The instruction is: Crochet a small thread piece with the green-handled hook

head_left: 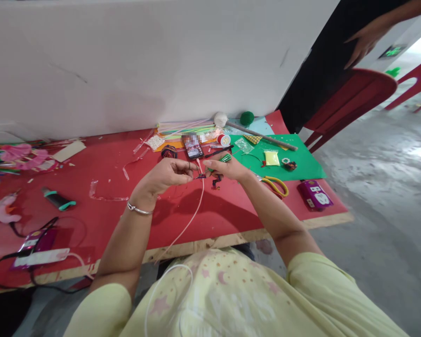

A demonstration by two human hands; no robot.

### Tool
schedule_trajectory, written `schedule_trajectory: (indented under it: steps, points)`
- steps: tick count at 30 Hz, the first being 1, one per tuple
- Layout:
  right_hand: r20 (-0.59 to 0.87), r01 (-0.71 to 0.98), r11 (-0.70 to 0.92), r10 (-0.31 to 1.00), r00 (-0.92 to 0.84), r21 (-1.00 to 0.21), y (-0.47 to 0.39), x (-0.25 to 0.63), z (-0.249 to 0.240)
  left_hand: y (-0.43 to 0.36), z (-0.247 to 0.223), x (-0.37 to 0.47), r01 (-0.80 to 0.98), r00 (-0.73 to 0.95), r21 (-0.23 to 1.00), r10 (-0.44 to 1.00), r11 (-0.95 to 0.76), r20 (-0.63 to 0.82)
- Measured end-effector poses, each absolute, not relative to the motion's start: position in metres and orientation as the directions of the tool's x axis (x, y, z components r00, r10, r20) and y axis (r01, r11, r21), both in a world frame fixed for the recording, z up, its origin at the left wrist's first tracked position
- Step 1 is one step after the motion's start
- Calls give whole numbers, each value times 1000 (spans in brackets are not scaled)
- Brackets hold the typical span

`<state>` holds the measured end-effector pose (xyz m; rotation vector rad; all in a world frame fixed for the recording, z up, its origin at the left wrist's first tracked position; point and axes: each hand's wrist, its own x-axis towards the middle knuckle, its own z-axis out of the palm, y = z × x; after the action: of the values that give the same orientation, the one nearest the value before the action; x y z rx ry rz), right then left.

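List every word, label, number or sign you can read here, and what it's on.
No text reads clearly.
Yellow shirt: pale letters, too faint to read.
Green sign, upper right: too blurred to make out.
Phone: screen too small, partly pixelated.
Right purple box, left purple box: markings too small.

You wear a pale yellow T-shirt (196,295) with short, loose sleeves (324,274) in the same shade. Its front carries pink stars (160,305), a pink crescent moon (221,277) and faint white lettering (247,306), too blurred to read. A slim silver bangle (139,209) circles your left wrist (144,197), and a thin white cable (147,309) loops over the shirt's front.
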<state>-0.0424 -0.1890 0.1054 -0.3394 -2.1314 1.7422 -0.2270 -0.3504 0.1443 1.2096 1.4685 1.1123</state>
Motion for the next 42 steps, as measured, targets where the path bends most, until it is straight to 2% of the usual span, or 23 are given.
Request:
schedule_trajectory:
  steps: [12,19,34,42]
  points:
    - [207,-69,358,363,-908,-931,-191,-42,114,-351,140,-231,178,-127,977,987,117,-95]
    - [161,-35,308,394,-905,-951,-190,-44,110,-351,141,-232,169,-137,978,985,122,-100]
    - [202,-70,359,347,-916,-931,-191,-43,114,-351,139,-231,204,-143,972,986,118,-89]
    - [225,-58,393,394,-891,-918,-197,-42,117,-350,137,-230,234,-168,966,983,107,-68]
